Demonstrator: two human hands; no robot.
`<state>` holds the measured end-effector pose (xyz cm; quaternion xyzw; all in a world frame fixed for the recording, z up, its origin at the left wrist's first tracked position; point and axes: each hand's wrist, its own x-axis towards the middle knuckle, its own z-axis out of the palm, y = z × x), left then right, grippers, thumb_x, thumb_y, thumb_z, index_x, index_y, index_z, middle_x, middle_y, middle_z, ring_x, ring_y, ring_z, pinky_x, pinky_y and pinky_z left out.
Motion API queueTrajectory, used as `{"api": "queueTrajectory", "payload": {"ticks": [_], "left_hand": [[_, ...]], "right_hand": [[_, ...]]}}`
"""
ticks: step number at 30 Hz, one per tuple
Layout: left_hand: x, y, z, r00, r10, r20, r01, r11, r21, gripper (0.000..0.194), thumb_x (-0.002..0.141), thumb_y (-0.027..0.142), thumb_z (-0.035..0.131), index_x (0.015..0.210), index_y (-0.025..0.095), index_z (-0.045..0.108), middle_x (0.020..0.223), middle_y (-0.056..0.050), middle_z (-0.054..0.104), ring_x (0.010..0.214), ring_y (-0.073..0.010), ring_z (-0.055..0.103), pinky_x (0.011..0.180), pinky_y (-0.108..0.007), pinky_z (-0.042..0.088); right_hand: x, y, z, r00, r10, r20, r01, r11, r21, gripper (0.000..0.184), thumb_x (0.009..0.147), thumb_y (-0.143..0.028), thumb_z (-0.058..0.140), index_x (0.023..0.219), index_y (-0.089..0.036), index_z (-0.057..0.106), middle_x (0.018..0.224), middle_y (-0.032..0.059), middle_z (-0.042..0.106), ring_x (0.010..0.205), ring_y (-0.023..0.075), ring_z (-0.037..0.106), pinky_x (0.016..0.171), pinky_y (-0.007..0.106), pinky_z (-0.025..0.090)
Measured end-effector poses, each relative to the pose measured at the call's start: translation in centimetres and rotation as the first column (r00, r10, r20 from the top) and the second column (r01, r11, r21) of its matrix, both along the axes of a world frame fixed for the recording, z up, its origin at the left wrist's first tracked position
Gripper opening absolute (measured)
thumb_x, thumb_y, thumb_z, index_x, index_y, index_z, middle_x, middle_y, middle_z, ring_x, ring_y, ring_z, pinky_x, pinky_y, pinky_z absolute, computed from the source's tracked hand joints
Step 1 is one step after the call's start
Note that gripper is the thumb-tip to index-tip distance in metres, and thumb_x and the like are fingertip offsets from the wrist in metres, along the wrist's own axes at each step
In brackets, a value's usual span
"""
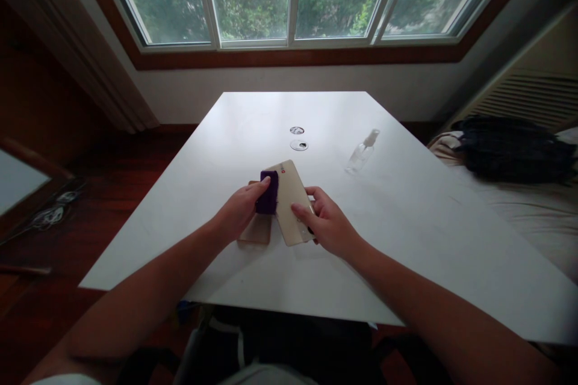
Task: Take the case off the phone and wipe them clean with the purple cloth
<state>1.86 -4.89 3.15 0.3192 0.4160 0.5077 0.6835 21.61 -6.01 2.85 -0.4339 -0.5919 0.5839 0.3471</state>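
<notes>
My left hand [241,207] pinches a small dark purple cloth [268,194], thumb on top, and the cloth lies against the left edge of a phone. That gold-beige phone [289,195] is gripped near its lower right side by my right hand [329,222], its back turned up and tilted. Underneath my left hand, a clear phone case [255,231] with a pinkish tint lies on the table, partly covered by the hand and the cloth. The fingers behind the phone are partly hidden.
On the white table [180,210], a clear spray bottle [361,153] lies to the right. Two round cable-hole fittings [298,145] sit near the middle. A dark bag [515,147] rests on a bed at the right, and cables [49,215] lie on the floor at left.
</notes>
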Motion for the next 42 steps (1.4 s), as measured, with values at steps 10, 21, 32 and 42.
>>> {"api": "queueTrajectory", "payload": {"ticks": [10,21,32,42], "left_hand": [[-0.3,0.3,0.9,0.982,0.017,0.188,-0.015,1.000,-0.015,0.040,0.100,0.043,0.050,0.113,0.010,0.070,0.103,-0.013,0.075,0.083,-0.0181,0.070,0.075,-0.027,0.057],[0.3,-0.4,1.5,0.967,-0.134,0.217,0.144,0.989,-0.031,0.037,0.095,0.035,0.050,0.111,0.009,0.071,0.100,-0.013,0.075,0.090,-0.0233,0.070,0.082,-0.032,0.054],[0.7,-0.6,1.6,0.973,-0.098,0.210,0.114,0.991,-0.066,0.032,0.088,0.026,0.050,0.106,0.009,0.070,0.095,-0.015,0.075,0.092,-0.0284,0.071,0.085,-0.040,0.057],[1.0,-0.8,-0.2,0.998,0.036,0.046,-0.042,0.988,0.151,0.038,0.082,0.031,0.079,0.111,0.009,0.068,0.101,-0.014,0.075,0.089,-0.0220,0.071,0.087,-0.036,0.055]], "right_hand": [[0.4,-0.2,-0.8,0.990,-0.017,0.141,-0.005,0.987,0.160,0.042,0.093,-0.052,0.060,0.122,-0.024,0.047,0.083,0.0020,0.070,0.062,0.0179,0.065,0.046,0.025,0.048],[-0.5,0.3,-1.1,0.968,0.113,-0.225,-0.160,0.966,-0.204,0.044,0.089,-0.051,0.068,0.114,-0.020,0.046,0.077,0.0016,0.072,0.054,0.0160,0.066,0.039,0.023,0.052],[-0.6,0.0,-1.9,0.947,0.210,-0.242,-0.245,0.962,-0.124,0.052,0.088,-0.050,0.072,0.120,-0.023,0.040,0.089,0.0030,0.072,0.068,0.0209,0.072,0.047,0.029,0.058],[-0.3,-0.5,-1.2,0.982,0.188,0.000,-0.188,0.982,-0.025,0.043,0.093,-0.046,0.064,0.123,-0.024,0.042,0.090,0.0023,0.068,0.064,0.0165,0.067,0.044,0.024,0.055]]}}
